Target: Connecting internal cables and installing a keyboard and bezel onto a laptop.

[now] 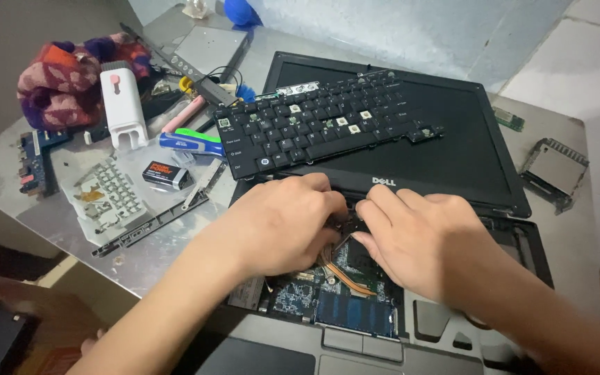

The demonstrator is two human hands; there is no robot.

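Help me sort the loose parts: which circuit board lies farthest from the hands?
The blue circuit board at the table's left edge, beside the patterned cloth; the small green board lies nearer the right hand.

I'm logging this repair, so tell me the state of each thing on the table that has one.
Laptop: lid open, screen dark, board exposed.
Keyboard: detached, lying on the screen, some keycaps missing.
Left hand: fingers down in the open chassis.
Right hand: fingers down in the open chassis.
Screwdriver: lying flat, untouched.

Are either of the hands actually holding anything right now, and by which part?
Cannot be told. Left hand and right hand press fingertips into the opened laptop near the hinge, hiding any grasp.
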